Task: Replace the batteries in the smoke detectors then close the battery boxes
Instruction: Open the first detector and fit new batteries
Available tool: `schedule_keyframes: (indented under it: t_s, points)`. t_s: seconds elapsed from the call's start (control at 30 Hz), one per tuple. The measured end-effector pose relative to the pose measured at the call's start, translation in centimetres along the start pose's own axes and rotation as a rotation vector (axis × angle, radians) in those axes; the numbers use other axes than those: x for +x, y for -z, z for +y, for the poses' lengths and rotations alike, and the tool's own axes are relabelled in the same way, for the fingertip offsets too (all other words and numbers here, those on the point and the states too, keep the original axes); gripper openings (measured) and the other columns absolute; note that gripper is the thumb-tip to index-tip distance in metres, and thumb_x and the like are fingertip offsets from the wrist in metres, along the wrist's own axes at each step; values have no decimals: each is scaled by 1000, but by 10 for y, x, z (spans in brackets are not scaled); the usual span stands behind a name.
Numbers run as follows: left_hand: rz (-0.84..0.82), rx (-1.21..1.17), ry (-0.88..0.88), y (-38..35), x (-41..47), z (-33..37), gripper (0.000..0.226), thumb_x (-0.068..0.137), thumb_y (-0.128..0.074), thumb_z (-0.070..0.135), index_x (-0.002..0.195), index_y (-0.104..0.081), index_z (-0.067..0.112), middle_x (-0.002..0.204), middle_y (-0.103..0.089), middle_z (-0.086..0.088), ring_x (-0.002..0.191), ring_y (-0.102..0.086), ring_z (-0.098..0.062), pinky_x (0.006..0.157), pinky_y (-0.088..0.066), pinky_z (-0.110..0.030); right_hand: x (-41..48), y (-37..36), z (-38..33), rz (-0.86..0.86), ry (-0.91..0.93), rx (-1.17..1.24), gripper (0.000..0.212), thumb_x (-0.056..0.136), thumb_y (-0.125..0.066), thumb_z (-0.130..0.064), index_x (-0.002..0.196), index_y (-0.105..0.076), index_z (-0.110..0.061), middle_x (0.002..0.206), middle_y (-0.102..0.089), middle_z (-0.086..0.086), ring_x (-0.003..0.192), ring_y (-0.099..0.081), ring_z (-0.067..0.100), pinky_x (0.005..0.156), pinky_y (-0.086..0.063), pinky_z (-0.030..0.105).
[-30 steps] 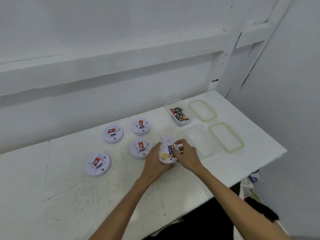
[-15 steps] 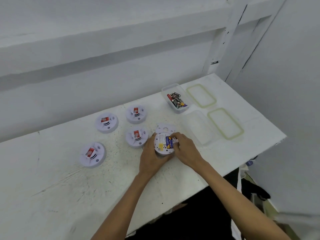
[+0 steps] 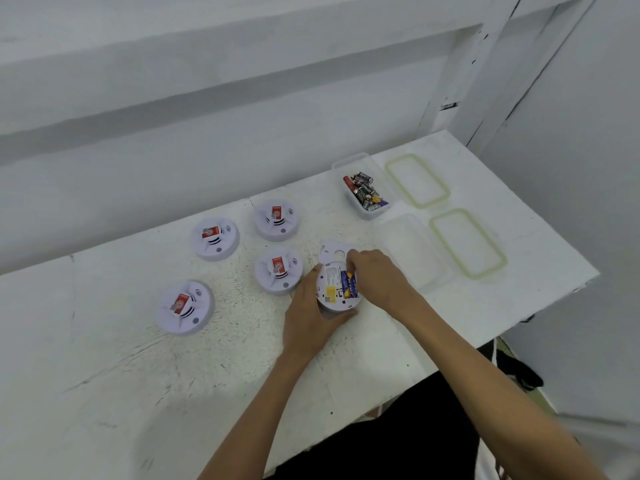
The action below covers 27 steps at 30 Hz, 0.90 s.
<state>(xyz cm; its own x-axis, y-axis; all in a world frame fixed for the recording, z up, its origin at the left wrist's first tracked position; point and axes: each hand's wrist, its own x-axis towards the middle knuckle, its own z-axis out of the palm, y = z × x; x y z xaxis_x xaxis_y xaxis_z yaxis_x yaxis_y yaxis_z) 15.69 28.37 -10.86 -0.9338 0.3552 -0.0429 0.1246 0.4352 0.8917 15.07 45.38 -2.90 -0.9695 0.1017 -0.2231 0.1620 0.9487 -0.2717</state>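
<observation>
A left hand [image 3: 311,317] grips an upturned round white plastic smoke detector [image 3: 334,292], which lies about midway between the far and near edges of the scuffed white tabletop [image 3: 138,375], toward its right end. The thumb wraps the detector's near rim and the fingers wrap its left side. The battery compartment is open and holds blue-and-yellow batteries [image 3: 348,284]. The right hand [image 3: 377,275] reaches in from the right, its fingers curled down onto the far end of these batteries. Just behind the detector lies a flat round white cover plate [image 3: 330,251].

Four more round white smoke detectors with red labels sit face up to the left: one just beside the left hand [image 3: 278,271], two nearer the far edge [image 3: 276,219] [image 3: 215,238], and one further left [image 3: 184,306].

Toward the far right corner stands a clear plastic box of loose batteries [image 3: 363,192]. An empty clear plastic box [image 3: 408,251] lies nearer the right hand. Two clear lids with green seals [image 3: 417,180] [image 3: 467,242] lie to the right of the boxes.
</observation>
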Motion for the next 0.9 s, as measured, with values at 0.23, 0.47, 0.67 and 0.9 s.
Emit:
schedule_keyframes:
  t_s: [0.23, 0.47, 0.67, 0.9]
  points:
    - [-29, 18, 33, -1, 2, 0, 107, 66, -88, 58, 154, -37, 25, 144, -46, 17, 130, -39, 5, 99, -21, 5, 0, 2, 6, 86, -45, 264, 19, 97, -47, -24, 87, -55, -10, 76, -64, 9, 68, -60, 26, 53, -47, 37]
    - [-8, 23, 28, -2, 2, 0, 110, 65, -80, 72, 155, -35, 27, 146, -45, 18, 133, -42, 1, 105, -29, -8, -8, -6, 11, 134, -55, 368, 22, 87, -68, -28, 101, -57, -16, 99, -53, -2, 83, -54, 16, 70, -48, 28]
    - [-3, 38, 27, 0, 3, 3, 106, 68, -85, 62, 154, -37, 26, 151, -49, 8, 136, -45, -7, 109, -35, -22, -14, -11, 9, 261, -79, 473, 14, 84, -73, -24, 91, -62, -17, 84, -59, -5, 69, -52, 8, 63, -44, 23]
    - [15, 64, -1, 3, 0, 3, 107, 68, -84, 64, 155, -35, 26, 152, -48, 9, 138, -44, -8, 112, -40, -30, -21, 16, 17, 490, -118, 712, 10, 87, -72, -16, 96, -68, -19, 81, -71, -6, 67, -68, 4, 63, -52, 13]
